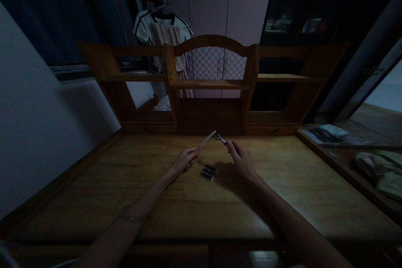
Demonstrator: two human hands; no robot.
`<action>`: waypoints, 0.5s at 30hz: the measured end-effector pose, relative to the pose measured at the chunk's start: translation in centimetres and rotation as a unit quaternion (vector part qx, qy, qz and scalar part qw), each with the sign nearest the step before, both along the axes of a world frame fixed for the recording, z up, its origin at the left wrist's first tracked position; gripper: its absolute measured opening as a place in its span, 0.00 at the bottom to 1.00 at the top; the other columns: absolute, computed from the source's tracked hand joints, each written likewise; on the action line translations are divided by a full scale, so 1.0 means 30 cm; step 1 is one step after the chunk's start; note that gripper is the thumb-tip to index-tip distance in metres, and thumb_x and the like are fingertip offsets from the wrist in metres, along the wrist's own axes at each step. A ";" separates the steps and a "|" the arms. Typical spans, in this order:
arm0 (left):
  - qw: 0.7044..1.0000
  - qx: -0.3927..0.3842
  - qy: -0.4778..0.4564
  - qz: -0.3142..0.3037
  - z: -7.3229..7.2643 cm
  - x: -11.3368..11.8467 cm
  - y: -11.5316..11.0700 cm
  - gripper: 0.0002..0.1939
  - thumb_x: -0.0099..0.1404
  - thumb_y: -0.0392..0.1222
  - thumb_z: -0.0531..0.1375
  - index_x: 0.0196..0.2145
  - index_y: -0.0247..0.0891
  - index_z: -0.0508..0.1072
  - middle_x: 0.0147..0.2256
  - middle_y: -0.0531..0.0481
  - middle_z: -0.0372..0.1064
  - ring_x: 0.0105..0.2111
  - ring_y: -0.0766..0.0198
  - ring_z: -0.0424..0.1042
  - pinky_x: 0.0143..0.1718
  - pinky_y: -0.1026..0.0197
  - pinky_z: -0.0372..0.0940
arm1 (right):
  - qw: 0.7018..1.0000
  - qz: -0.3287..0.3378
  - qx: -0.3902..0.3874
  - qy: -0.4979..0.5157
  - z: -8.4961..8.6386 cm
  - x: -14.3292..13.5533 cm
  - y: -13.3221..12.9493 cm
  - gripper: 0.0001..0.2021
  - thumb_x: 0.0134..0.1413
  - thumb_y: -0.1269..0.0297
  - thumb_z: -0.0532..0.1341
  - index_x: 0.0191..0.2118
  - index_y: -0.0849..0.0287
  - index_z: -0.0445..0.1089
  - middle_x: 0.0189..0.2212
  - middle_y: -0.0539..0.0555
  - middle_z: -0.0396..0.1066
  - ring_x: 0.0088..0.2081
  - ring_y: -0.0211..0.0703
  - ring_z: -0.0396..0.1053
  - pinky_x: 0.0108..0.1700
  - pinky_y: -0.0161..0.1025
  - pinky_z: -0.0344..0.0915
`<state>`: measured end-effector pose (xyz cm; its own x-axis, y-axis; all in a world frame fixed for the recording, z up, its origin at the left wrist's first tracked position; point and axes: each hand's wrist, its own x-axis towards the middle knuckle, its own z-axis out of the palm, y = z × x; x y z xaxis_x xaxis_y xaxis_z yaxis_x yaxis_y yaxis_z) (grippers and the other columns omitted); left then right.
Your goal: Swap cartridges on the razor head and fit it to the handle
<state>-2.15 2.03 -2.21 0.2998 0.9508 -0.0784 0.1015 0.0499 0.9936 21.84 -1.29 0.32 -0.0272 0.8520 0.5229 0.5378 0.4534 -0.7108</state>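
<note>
My left hand (186,160) is closed around the lower end of a thin, pale, slightly bent stick (207,138), which slants up to the right. In my right hand (241,157), pinched between thumb and fingers, is a slim silver-and-dark handled tool (222,140). Its small head points up and left, close to the stick's tip; whether the two touch I cannot tell. On the tabletop below and between my hands lies a small flat pack (207,172) with dark bars side by side. Its contents are too dim to name.
The wooden desk (141,201) spans the view, with a wooden shelf unit (210,86) along its back edge. A white wall (56,125) borders it on the left. To the right, a lower surface bears a plastic-wrapped item (334,132) and pale cloth (383,171). The room is dim.
</note>
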 end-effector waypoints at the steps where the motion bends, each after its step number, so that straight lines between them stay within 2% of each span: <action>1: 1.000 -0.005 -0.014 0.004 -0.002 -0.001 0.002 0.22 0.57 0.61 0.57 0.28 0.38 0.60 0.18 0.62 0.45 0.12 0.77 0.41 0.11 0.70 0.35 | 1.000 -0.004 -0.003 0.003 -0.002 0.000 0.002 0.19 0.66 0.53 0.49 0.27 0.58 0.62 0.21 0.47 0.60 0.25 0.39 0.61 0.27 0.36 0.49; 7: 0.998 -0.006 -0.025 -0.063 -0.002 0.000 -0.011 0.21 0.58 0.60 0.57 0.26 0.38 0.59 0.17 0.62 0.44 0.12 0.77 0.41 0.11 0.70 0.36 | 1.000 0.013 -0.017 0.011 -0.005 0.006 0.003 0.19 0.66 0.52 0.48 0.27 0.58 0.63 0.21 0.48 0.61 0.25 0.39 0.61 0.27 0.36 0.50; 12: 0.999 -0.003 -0.018 -0.042 0.013 0.001 -0.023 0.21 0.58 0.60 0.57 0.28 0.38 0.60 0.16 0.62 0.44 0.11 0.76 0.42 0.11 0.70 0.36 | 0.998 0.049 -0.023 0.012 -0.004 0.011 0.003 0.19 0.65 0.53 0.49 0.27 0.58 0.62 0.22 0.48 0.60 0.25 0.38 0.60 0.27 0.35 0.50; 15: 0.999 0.002 -0.021 -0.041 0.018 0.000 -0.023 0.21 0.58 0.60 0.57 0.27 0.38 0.59 0.17 0.62 0.44 0.11 0.77 0.41 0.11 0.70 0.36 | 0.999 0.043 -0.018 0.021 -0.005 0.013 0.004 0.19 0.65 0.53 0.48 0.27 0.58 0.62 0.21 0.48 0.60 0.25 0.38 0.60 0.27 0.35 0.50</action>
<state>-2.15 1.35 -1.67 0.3799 0.9231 -0.0598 0.0642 0.0382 0.9972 22.24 -1.17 0.18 -0.0799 0.8656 0.4942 0.4671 0.4705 -0.7486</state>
